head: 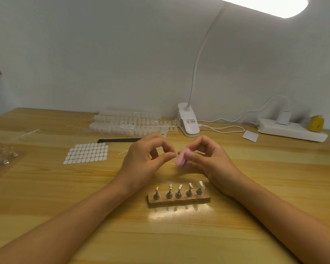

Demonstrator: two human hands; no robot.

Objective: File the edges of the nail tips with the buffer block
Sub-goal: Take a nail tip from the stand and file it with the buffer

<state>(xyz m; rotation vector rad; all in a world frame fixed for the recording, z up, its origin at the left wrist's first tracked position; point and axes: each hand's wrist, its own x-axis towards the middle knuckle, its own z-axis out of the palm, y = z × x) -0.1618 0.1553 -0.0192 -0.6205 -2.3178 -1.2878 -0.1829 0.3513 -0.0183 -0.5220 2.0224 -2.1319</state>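
Two bare forearms [80, 216], uncovered from the 7 and 5 o'clock edges to the wrists. Bare left hand [139, 161], bare right hand [211, 161]; slim fingers, short plain thumbnail on the left.

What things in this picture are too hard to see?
Head view only:
Whatever the left hand pinches: too small, hidden by its fingers.
Buffer block: partly covered by the right hand gripping it.
Shiny pieces at the left edge: blurred, cut off.
Lamp clip label: too small to read.

One wide-angle head view looks forward and down over the desk [46, 197] toward the wall [103, 54], seemingly from close above.
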